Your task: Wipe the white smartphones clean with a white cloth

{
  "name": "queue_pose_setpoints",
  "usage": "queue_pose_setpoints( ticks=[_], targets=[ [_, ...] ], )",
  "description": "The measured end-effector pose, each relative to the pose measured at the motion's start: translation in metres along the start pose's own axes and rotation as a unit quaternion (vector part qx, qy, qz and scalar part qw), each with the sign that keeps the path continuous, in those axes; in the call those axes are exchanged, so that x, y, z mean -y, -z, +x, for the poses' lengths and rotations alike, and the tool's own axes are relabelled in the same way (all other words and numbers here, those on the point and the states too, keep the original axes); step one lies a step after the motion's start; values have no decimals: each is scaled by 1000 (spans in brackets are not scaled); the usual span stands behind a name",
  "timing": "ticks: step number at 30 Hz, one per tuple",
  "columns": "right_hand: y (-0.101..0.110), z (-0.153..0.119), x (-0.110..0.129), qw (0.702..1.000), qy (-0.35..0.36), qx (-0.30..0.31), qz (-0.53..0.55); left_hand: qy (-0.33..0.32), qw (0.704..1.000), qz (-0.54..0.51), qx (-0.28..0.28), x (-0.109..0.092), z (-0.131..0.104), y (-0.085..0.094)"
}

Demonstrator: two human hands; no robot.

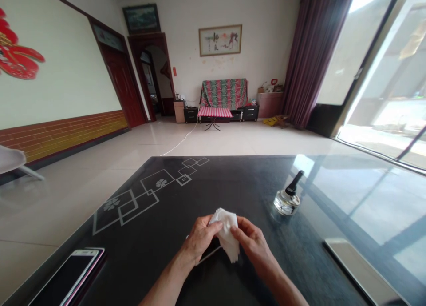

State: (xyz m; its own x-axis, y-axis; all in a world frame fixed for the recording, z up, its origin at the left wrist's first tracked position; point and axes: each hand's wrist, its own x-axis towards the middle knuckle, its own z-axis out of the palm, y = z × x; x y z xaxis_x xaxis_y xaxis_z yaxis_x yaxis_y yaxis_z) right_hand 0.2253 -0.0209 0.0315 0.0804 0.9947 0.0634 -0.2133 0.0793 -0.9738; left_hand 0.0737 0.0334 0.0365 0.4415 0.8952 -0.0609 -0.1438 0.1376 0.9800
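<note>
Both hands meet over the near middle of a dark glossy tabletop (186,199). A crumpled white tissue (228,228) is pinched between them, its loose end hanging down toward me. My left hand (201,235) grips the tissue's left side, thumb on top. My right hand (249,235) has its thumb and fingers closed on the right side. A thin pale rod (210,254) sticks out below my left palm and runs toward the tissue; the rest of it is hidden, so its kind is unclear.
A clear glass bottle (286,202) with a black slanted top stands to the right. One phone (68,277) lies at the near left, and a flat phone-like slab (362,270) at the near right. Beyond the table are a tiled floor (159,139) and a small checked-cloth table (215,113).
</note>
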Motion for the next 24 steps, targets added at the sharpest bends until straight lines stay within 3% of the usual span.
queue_pose_setpoints(
  ticks=[5,9,13,15,18,24],
  targets=[
    [-3,-3,-9,998,-38,20,49,32,991,-131,-25,5,1,0],
    [-6,-3,-19,994,-53,33,94,50,984,-166,-45,4,0,-4],
    [-8,-2,-26,995,-34,-11,89,48,982,-180,5,7,-3,-9],
    [-10,-3,-26,996,-25,-37,72,39,985,-168,-1,10,-3,-9],
    [-13,-7,-20,997,-12,-59,43,11,994,-85,-61,12,-4,-9],
    [-17,-13,-5,999,-4,-24,38,12,996,-11,-91,4,-7,-8]
  ],
)
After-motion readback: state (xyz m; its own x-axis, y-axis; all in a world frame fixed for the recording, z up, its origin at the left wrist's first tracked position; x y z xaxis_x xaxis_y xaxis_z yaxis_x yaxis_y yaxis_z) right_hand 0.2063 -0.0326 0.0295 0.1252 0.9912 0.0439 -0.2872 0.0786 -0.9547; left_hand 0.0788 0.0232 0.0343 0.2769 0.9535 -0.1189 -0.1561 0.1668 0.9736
